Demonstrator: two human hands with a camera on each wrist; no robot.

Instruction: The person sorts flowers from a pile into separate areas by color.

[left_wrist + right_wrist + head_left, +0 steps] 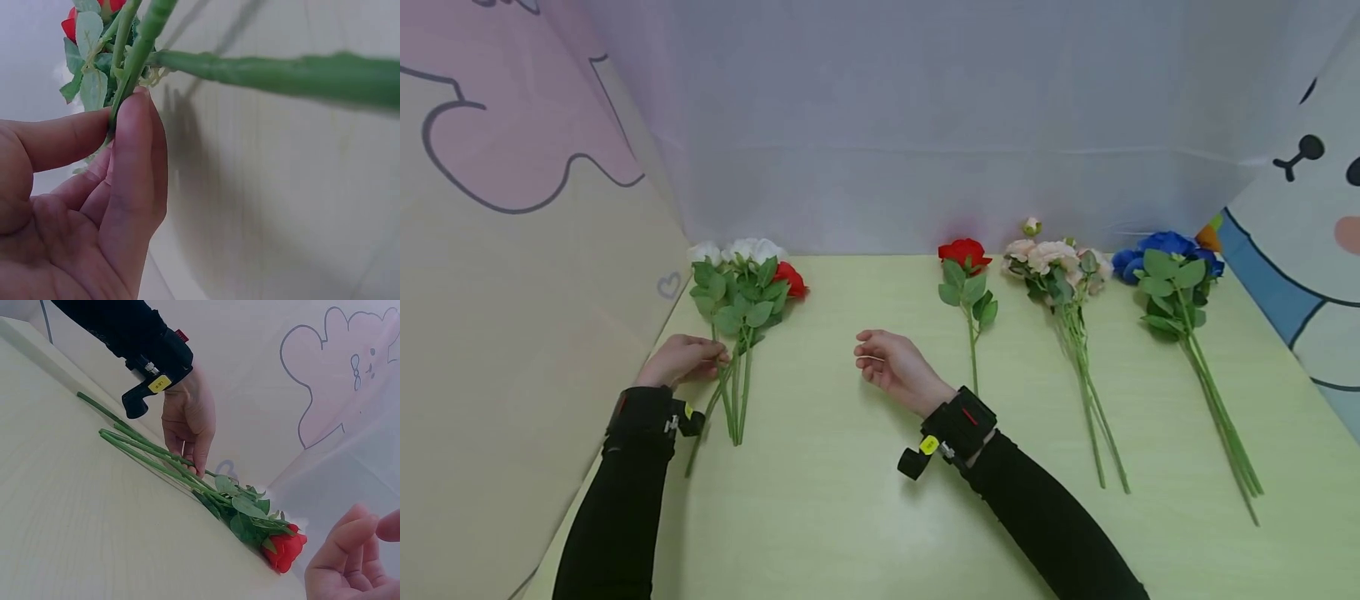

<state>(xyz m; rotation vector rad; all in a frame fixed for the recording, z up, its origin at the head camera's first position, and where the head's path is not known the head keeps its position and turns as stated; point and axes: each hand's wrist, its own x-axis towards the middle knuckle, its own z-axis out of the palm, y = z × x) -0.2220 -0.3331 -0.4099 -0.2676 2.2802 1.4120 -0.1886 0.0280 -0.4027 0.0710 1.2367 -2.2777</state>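
Observation:
My left hand (683,360) pinches a green flower stem (142,47) between thumb and fingertips. That stem belongs to a bunch of white flowers (752,250) with one red rose (791,281), lying on the table's left side. Which bloom the pinched stem carries cannot be made out. In the right wrist view the bunch's stems (147,447) fan out below the left fingers, and the red rose faces the lower right. Over the middle of the table hovers my right hand (898,368), fingers loosely curled around nothing; the nearest flower to it is a single red rose (964,254).
Right of the single rose lies a bunch of pale pink flowers (1051,257), then a blue bunch (1168,246) near the table's right edge. A white curtain-like sheet (887,167) hangs behind the pale table (820,500). Cartoon-printed panels (512,275) stand at both sides.

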